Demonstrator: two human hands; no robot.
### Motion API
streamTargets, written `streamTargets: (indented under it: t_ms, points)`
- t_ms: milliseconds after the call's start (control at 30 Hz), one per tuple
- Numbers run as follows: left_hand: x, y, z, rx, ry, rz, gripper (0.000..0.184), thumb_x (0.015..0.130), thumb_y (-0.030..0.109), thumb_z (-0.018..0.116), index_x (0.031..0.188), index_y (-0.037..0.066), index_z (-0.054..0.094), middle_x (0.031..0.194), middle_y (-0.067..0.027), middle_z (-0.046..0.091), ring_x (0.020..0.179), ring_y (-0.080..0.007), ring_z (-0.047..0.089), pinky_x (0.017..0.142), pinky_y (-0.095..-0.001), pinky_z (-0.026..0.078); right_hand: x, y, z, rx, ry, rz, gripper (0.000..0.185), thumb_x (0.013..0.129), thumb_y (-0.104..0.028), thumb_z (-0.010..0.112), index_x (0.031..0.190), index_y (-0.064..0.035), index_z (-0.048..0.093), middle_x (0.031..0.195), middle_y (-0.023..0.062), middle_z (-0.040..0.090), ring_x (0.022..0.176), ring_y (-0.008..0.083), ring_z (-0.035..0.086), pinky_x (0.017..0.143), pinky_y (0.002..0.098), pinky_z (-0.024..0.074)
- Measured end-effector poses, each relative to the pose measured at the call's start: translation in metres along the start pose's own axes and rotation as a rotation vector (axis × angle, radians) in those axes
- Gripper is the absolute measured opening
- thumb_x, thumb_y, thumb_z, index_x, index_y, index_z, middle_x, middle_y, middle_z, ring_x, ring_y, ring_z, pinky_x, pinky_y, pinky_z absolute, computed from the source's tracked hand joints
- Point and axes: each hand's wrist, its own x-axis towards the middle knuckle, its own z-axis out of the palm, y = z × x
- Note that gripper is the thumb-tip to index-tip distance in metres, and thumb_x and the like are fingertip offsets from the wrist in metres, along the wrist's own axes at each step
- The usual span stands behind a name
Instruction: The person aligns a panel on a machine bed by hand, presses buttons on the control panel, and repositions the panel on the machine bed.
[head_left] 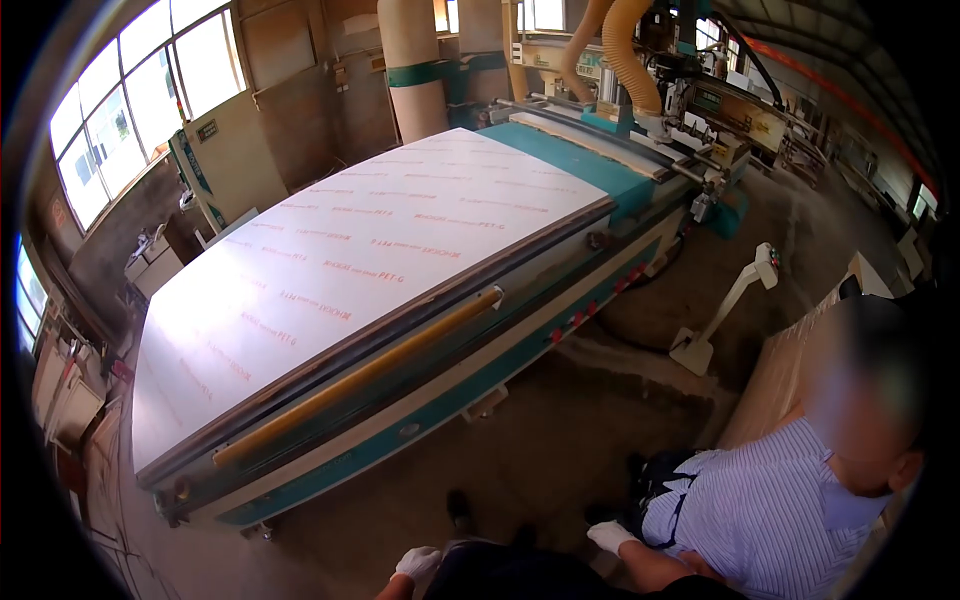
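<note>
At the bottom edge, my left hand point(419, 563) wears a white glove and hangs apart from the machine table. My right hand point(608, 537), in a white glove too, is close to the striped shirt of another person point(760, 500). Nothing shows in either hand, but both are too small and turned to make out the fingers. Ahead lies a large white sheet point(320, 260) with rows of red print, "PET-G" among it. It rests flat on the bed of a long teal and grey machine point(370, 455). A yellow bar point(360, 375) runs along the bed's near side.
Beyond the bed stands a gantry with a ribbed orange hose point(632, 55). A pale control stand point(728, 310) is on the floor at right, near a tall wrapped stack point(775, 370). A cabinet point(232, 170) is by the windows at left.
</note>
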Motion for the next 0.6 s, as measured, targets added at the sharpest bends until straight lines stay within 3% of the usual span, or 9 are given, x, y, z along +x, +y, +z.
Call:
streamTargets:
  t_ms: [33, 67, 133, 233, 333, 433, 533, 600]
  points:
    - [0.023, -0.021, 0.011, 0.067, 0.05, 0.133, 0.047, 0.093, 0.047, 0.054, 0.126, 0.019, 0.073, 0.129, -0.0103, 0.071, 0.123, -0.0316, 0.064, 0.106, -0.0405, 0.049, 0.0, -0.016, -0.022, 0.079, 0.027, 0.018, 0.03, 0.095, -0.021, 0.049, 0.098, -0.0044, 0.074, 0.109, 0.018, 0.073, 0.107, 0.037, 0.068, 0.094, 0.0473, 0.0537]
    - [0.007, 0.003, 0.006, 0.027, 0.054, 0.033, 0.05, 0.096, 0.052, 0.053, 0.128, 0.019, 0.072, 0.131, -0.0113, 0.07, 0.125, -0.0322, 0.063, 0.106, -0.0407, 0.048, 0.006, -0.022, -0.029, 0.113, 0.057, 0.008, 0.031, 0.096, -0.022, 0.049, 0.101, -0.0043, 0.074, 0.113, 0.0176, 0.072, 0.109, 0.0365, 0.067, 0.096, 0.0465, 0.0529]
    - [0.005, 0.01, 0.006, 0.054, 0.019, 0.07, 0.053, 0.097, 0.055, 0.053, 0.131, 0.017, 0.071, 0.133, -0.0129, 0.069, 0.128, -0.0327, 0.061, 0.107, -0.0409, 0.047, 0.035, -0.018, -0.009, 0.394, 0.128, 0.129, 0.033, 0.098, -0.024, 0.049, 0.105, -0.003, 0.073, 0.117, 0.0164, 0.072, 0.113, 0.0356, 0.066, 0.099, 0.0452, 0.0515]
    - [-0.01, 0.027, -0.012, 0.118, -0.039, 0.097, 0.058, 0.098, 0.055, 0.052, 0.136, 0.014, 0.067, 0.136, -0.0135, 0.067, 0.13, -0.0318, 0.059, 0.109, -0.0408, 0.046, 0.049, -0.035, -0.025, 0.37, 0.253, 0.042, 0.036, 0.099, -0.027, 0.048, 0.109, -0.0043, 0.074, 0.119, 0.0168, 0.072, 0.115, 0.0354, 0.064, 0.101, 0.0441, 0.0504]
    - [-0.011, 0.033, -0.035, 0.17, -0.043, 0.074, 0.057, 0.099, 0.054, 0.053, 0.137, 0.014, 0.066, 0.137, -0.0121, 0.067, 0.13, -0.0304, 0.06, 0.109, -0.0401, 0.046, 0.046, -0.063, -0.042, 0.511, 0.312, 0.134, 0.037, 0.099, -0.03, 0.048, 0.11, -0.0053, 0.074, 0.119, 0.018, 0.071, 0.116, 0.0359, 0.064, 0.101, 0.0436, 0.0504]
    - [-0.005, 0.022, -0.058, 0.162, -0.011, 0.101, 0.055, 0.097, 0.052, 0.055, 0.134, 0.015, 0.068, 0.133, -0.011, 0.069, 0.126, -0.0297, 0.062, 0.107, -0.0396, 0.048, 0.04, -0.08, -0.035, 0.587, 0.219, 0.272, 0.038, 0.098, -0.03, 0.048, 0.108, -0.0046, 0.074, 0.119, 0.0188, 0.071, 0.114, 0.0383, 0.065, 0.099, 0.0463, 0.0512]
    - [-0.012, 0.007, -0.076, 0.07, 0.042, 0.122, 0.05, 0.094, 0.047, 0.057, 0.128, 0.014, 0.072, 0.122, -0.0099, 0.074, 0.116, -0.0292, 0.068, 0.102, -0.0392, 0.051, 0.044, -0.075, 0.003, 0.008, 0.088, 0.042, 0.029, 0.094, -0.021, 0.053, 0.1, -0.0034, 0.074, 0.11, 0.0179, 0.073, 0.105, 0.0377, 0.069, 0.095, 0.0481, 0.0534]
    - [-0.011, -0.017, -0.087, 0.069, 0.033, 0.132, 0.051, 0.093, 0.048, 0.055, 0.13, 0.017, 0.071, 0.127, -0.0112, 0.072, 0.121, -0.0298, 0.065, 0.104, -0.0406, 0.05, 0.042, -0.09, 0.017, -0.05, 0.017, 0.124, 0.026, 0.092, -0.018, 0.052, 0.096, -0.0062, 0.075, 0.105, 0.0175, 0.073, 0.101, 0.0374, 0.07, 0.089, 0.0487, 0.0557]
